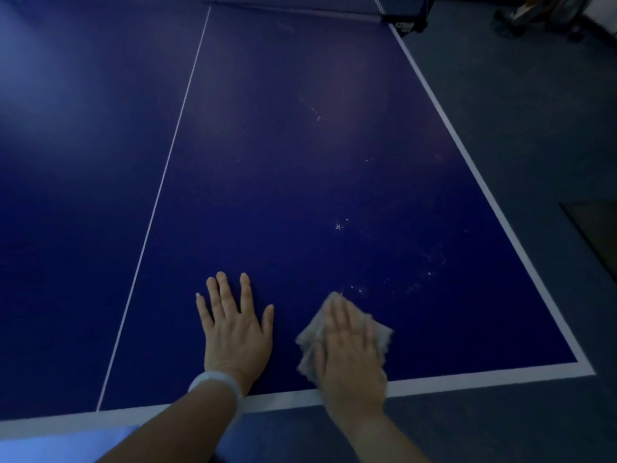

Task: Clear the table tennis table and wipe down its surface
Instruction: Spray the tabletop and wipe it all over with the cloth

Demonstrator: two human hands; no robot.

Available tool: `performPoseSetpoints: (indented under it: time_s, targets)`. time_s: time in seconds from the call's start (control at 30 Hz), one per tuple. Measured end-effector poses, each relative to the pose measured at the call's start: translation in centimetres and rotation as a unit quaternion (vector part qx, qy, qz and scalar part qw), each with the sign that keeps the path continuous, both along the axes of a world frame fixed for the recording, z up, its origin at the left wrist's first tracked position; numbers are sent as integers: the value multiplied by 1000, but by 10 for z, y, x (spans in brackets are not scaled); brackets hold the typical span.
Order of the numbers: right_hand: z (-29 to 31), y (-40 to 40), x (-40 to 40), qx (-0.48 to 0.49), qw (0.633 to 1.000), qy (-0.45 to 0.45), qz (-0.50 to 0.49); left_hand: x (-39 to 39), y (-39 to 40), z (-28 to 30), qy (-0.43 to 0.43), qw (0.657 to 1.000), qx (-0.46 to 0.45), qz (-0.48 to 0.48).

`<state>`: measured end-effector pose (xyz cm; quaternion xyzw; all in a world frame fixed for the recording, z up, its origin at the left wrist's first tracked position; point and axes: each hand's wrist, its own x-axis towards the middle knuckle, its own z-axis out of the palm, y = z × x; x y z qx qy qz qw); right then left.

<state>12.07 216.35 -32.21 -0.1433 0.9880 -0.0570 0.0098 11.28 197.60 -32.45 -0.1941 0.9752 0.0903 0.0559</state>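
The blue table tennis table point(283, 145) fills most of the head view, with white border lines and a white centre line. My left hand point(233, 324) lies flat on the surface near the front edge, fingers spread and straight, a pale bracelet on the wrist. My right hand point(349, 349) presses flat on a grey cloth point(309, 339) just inside the front white line; it looks blurred. Small white specks and smears point(339, 226) dot the surface beyond and to the right of the cloth.
The net point(293, 1) and its dark clamp point(405, 20) run along the far end. Grey floor lies right of the table, with dark objects point(534, 18) at the far right and a dark mat point(597, 228) by the right edge.
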Motion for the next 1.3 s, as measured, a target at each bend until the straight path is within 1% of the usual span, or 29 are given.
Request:
performPoseSetpoints:
  time_s: [0.1,0.13,0.17,0.2,0.27,0.3,0.33,0.37,0.4,0.43,0.5,0.57,0.6,0.63,0.67,0.7,0.73,0.77,0.83,0.87,0.93,0.97,1.03,1.1,1.13,1.17,1.2,1.23,1.3]
  targets:
    - [-1,10,-32,40,982,-45,178,-1,1,0,5,1000,2,1]
    - [0,22,-51,62,974,-54,209,-1,1,0,5,1000,1,1]
    - [0,37,-73,82,972,-73,207,-1,1,0,5,1000,-1,1]
    - [1,52,-93,90,979,-84,160,-1,1,0,5,1000,-2,2]
    - [7,83,-126,70,995,-61,-22,-1,1,0,6,1000,-1,5]
    - [9,92,-132,53,991,-47,-110,-1,2,1,7,1000,-1,6]
    - [10,92,-132,34,984,-44,-172,-1,2,1,7,1000,-1,7]
    - [8,84,-127,17,978,-45,-205,-1,2,2,5,1000,0,8]
    - [6,70,-117,9,977,-34,-210,-1,2,2,3,1000,-1,8]
    - [3,52,-104,7,983,-20,-184,-1,2,2,2,1000,-1,8]
    - [1,18,-73,11,999,-7,-49,0,1,3,-3,1000,-3,7]
    - [-3,6,-47,16,990,0,138,1,1,3,-3,1000,-6,5]
    - [-1,13,-44,28,979,-15,201,1,1,3,2,1000,-5,6]
    - [1,27,-51,39,971,-26,232,1,1,3,6,1000,-3,7]
    - [2,47,-62,45,971,-29,234,0,1,3,9,1000,1,8]
    - [3,67,-76,47,977,-39,202,0,1,2,10,1000,4,9]
    - [5,87,-89,40,990,-50,128,0,1,2,11,1000,5,9]
    - [7,107,-101,25,998,-54,24,0,1,1,11,1000,4,9]
    - [11,131,-110,13,987,-46,-153,0,1,0,6,1000,-1,8]
    - [11,130,-107,4,978,-41,-204,0,1,0,4,1000,-3,8]
    - [8,109,-89,-11,970,-36,-239,0,1,0,5,1000,-3,9]
    - [6,92,-76,-8,974,-28,-225,0,1,1,7,1000,-3,10]
    - [2,56,-48,-12,992,-26,-125,0,2,2,6,1000,-3,12]
    - [-4,34,-24,-14,998,-18,61,0,2,2,7,1000,-5,13]
    - [-5,35,-18,-4,989,-26,144,0,1,1,10,1000,-3,13]
    - [-5,46,-21,4,981,-35,193,0,1,1,12,1000,-1,12]
    - [-5,63,-30,11,978,-44,205,0,0,0,13,1000,-1,12]
    - [-5,83,-40,11,982,-67,178,0,0,-1,12,1000,-3,11]
    - [-2,122,-55,-15,997,-76,27,0,1,-1,11,1000,-5,8]
